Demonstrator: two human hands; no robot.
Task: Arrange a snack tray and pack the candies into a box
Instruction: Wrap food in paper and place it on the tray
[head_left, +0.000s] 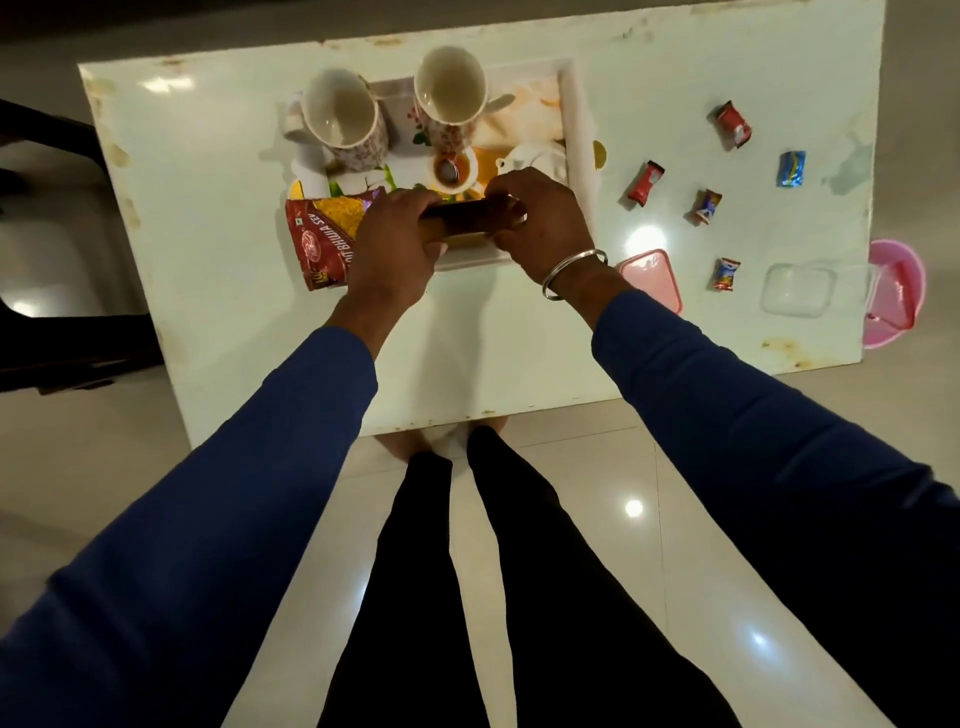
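Note:
A white tray (576, 130) sits at the table's far middle with two flowered mugs (343, 119) (449, 98), a small bowl with a spoon (452, 169) and a red snack packet (324, 234) at its near left corner. Over the tray's near edge, my left hand (395, 244) and my right hand (545, 223) both grip a dark brown cylindrical packet (462, 215), one at each end. Several wrapped candies (732, 124) (645, 182) (791, 169) (726, 274) lie scattered on the table to the right. A clear plastic box (797, 288) stands near the right edge.
A pink lid (652, 273) lies just right of my right wrist. A pink tub (898, 291) hangs past the table's right edge. The white table (208, 208) has a dark chair to its left. My legs stand at the near edge.

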